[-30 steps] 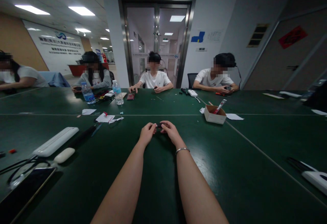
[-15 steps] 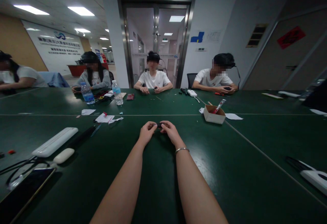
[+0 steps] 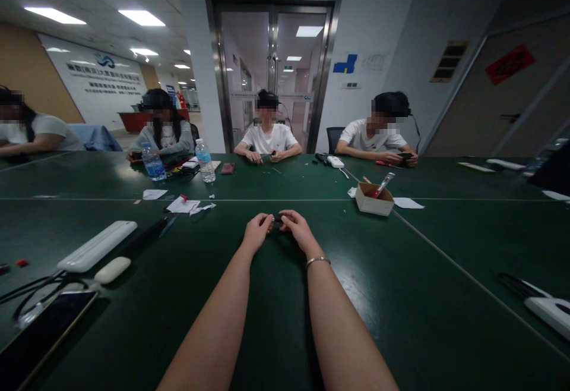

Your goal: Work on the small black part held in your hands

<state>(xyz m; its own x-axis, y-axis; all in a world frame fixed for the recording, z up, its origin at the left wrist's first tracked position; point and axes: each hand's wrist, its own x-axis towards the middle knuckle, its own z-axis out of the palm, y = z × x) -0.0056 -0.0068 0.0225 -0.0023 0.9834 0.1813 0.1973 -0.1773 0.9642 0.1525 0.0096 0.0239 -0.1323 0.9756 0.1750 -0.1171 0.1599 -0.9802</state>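
Both arms reach forward over the green table [image 3: 276,296]. Between my fingertips is a small dark object [image 3: 277,219], too small and too covered to name; a light, shiny bit shows at its left end. My left hand [image 3: 257,230] pinches that left end with thumb and fingers. On the other side my right hand [image 3: 294,226] is closed on the right end, a metal bangle [image 3: 317,261] around its wrist. The two hands nearly meet, just above or resting on the tabletop; which of these I cannot tell.
An open cardboard box [image 3: 374,204] with a tool inside stands right of my hands. Paper scraps [image 3: 183,205] lie to the left. Nearer left are a white power strip [image 3: 98,246], a white oval case [image 3: 113,270] and a phone [image 3: 48,331]. Water bottles [image 3: 205,162] and several people are across the table.
My hands stay almost in place. A light, shiny bit of the small dark object now shows beside my left fingertips. The person at far right has shifted their hands slightly.
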